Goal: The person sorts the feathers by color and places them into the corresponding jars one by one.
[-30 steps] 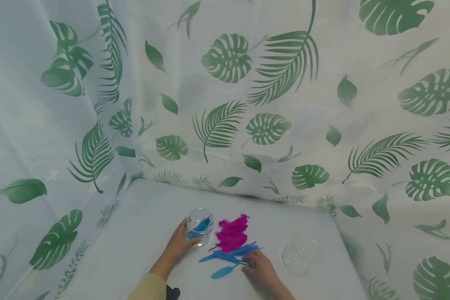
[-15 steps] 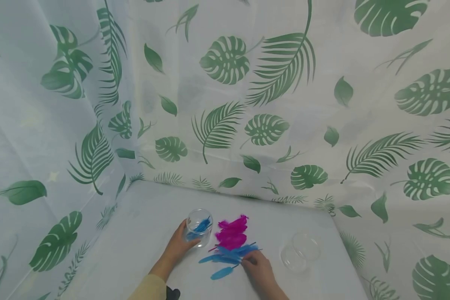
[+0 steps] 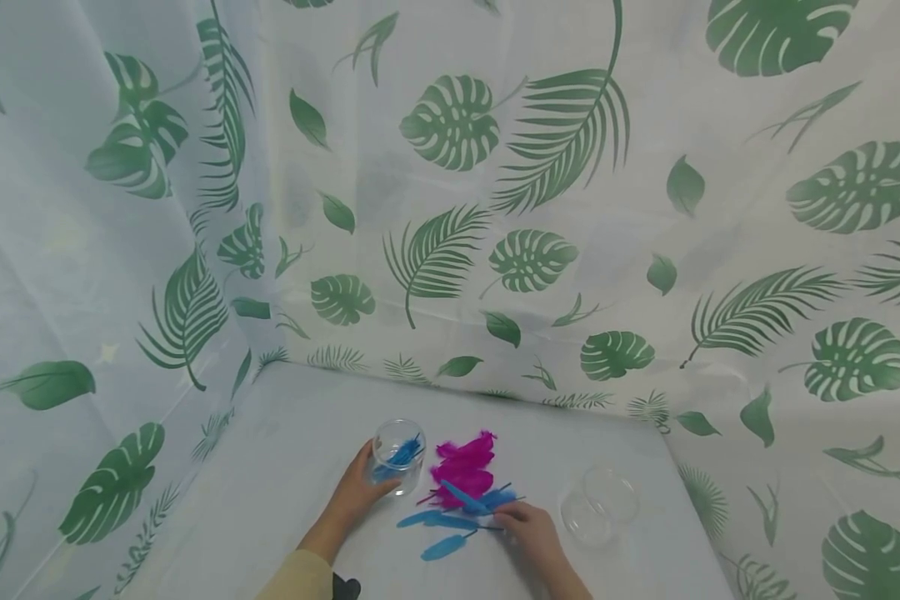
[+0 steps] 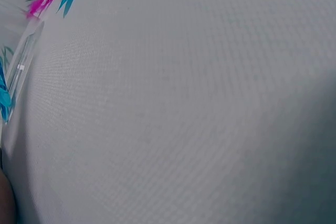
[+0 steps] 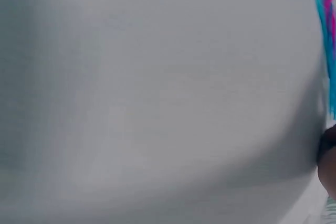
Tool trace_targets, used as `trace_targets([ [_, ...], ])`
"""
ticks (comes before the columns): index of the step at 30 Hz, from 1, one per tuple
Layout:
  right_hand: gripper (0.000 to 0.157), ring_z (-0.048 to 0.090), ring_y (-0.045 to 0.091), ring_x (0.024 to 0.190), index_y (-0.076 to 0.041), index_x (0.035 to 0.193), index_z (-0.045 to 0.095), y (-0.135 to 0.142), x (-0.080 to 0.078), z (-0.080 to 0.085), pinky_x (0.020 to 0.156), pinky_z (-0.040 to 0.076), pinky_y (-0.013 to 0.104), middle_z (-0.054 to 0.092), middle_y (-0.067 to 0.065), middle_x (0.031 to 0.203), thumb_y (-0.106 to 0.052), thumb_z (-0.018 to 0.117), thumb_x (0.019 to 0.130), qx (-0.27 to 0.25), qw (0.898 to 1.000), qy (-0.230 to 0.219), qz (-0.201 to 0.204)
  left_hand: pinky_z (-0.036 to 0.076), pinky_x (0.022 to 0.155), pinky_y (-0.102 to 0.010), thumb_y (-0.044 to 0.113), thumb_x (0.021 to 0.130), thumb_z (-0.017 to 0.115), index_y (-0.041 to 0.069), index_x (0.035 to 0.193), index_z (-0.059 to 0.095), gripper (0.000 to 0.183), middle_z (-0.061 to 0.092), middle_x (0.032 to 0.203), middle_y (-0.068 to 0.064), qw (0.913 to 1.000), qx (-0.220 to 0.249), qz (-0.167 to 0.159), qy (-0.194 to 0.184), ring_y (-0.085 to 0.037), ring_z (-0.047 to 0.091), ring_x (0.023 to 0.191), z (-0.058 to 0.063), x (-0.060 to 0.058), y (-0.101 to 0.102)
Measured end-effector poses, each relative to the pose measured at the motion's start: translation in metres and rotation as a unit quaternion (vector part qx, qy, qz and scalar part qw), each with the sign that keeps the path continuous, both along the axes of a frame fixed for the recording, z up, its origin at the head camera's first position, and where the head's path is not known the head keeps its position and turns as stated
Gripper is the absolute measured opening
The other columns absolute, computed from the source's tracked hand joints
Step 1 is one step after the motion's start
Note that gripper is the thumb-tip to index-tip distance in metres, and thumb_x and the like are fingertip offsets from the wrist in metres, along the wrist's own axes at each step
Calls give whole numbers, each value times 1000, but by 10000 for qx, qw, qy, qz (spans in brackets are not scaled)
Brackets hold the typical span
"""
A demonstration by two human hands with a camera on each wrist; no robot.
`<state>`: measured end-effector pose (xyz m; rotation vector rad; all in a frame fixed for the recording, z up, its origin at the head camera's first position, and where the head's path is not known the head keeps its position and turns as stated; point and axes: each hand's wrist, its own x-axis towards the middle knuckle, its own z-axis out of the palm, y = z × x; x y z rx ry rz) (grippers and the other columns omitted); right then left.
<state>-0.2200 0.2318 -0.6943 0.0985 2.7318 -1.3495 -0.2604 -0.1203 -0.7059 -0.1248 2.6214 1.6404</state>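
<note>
My left hand (image 3: 360,490) grips a clear round jar (image 3: 414,480) from its left side, the thumb across the front. Blue feathers (image 3: 405,452) lie inside it. In the left wrist view only the jar's edge (image 4: 25,59) shows. My right hand (image 3: 531,532) pinches the quill end of a blue feather (image 3: 459,496), whose tip points up and left across the pink feathers (image 3: 467,457). Several other blue feathers (image 3: 444,547) are spread on the white table just left of that hand. The right wrist view catches blue feather (image 5: 320,3) at its right border.
A second clear round container (image 3: 587,521) stands to the right of my right hand, a transparent ring-shaped rim (image 3: 613,493) overlapping it. Leaf-printed white curtain (image 3: 450,250) encloses the table's back and sides. A small black object (image 3: 345,586) sits beside my left sleeve.
My right hand has pinched a blue feather and lifted it from the pile, swinging its tip up over the pink ones. The left hand and jar have stayed put.
</note>
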Motion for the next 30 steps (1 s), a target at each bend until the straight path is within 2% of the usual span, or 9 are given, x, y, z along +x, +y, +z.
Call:
trace_targets([
  [3,27,67,19,95,-21,95,77,2,-6,9,83,55,40,75,-4,95,-45,74,83,14,9999,73,-148,28,113,-66,66,68,79,23,155,29,109,37,158,-12,10000,-19,18,-50,-42,30,146,-2,-1,0],
  [6,28,67,20,106,-25,96,76,0,-17,27,93,54,45,76,-6,100,-49,73,83,-81,9995,102,-295,29,113,-66,67,68,78,23,155,29,109,37,158,-13,10000,-43,15,-36,-43,31,146,-3,-2,0],
  [11,26,67,15,100,-27,96,77,-11,-46,72,89,54,39,76,-6,99,-48,75,82,-441,9980,365,-264,29,114,-66,62,69,80,21,154,30,107,37,157,-14,10000,-55,16,67,-43,31,145,-2,-2,-1],
  [15,26,66,15,100,-24,96,78,-26,-70,108,91,54,40,75,-5,99,-46,76,83,-609,9966,541,-99,28,115,-64,61,69,81,22,154,30,107,37,158,-12,10000,-29,9,58,-41,31,146,-1,-2,-1],
  [18,23,66,17,101,-26,96,78,-39,-86,130,92,54,41,75,-6,99,-45,76,83,-577,9965,600,47,28,115,-63,62,69,80,21,154,30,107,37,158,-12,10000,-44,-13,44,-41,31,146,-1,-2,-1],
  [24,20,65,19,106,-30,96,79,-68,-103,152,93,54,43,75,-7,104,-45,75,85,-477,9959,618,455,29,115,-63,55,72,82,21,154,31,103,37,158,-12,10000,1,-13,13,-40,32,146,3,-1,0],
  [27,18,65,20,108,-29,96,79,-81,-106,156,94,53,45,74,-7,105,-43,74,86,-478,9947,624,658,29,115,-64,53,73,82,21,154,31,101,37,158,-12,10000,5,-11,11,-40,31,146,3,-1,0],
  [30,15,65,18,104,-29,95,78,-93,-108,154,91,54,42,74,-8,102,-40,73,88,-73,9914,700,1106,29,115,-64,53,73,82,22,154,31,100,38,158,-11,10000,-1,7,5,-40,32,146,2,-2,0],
])
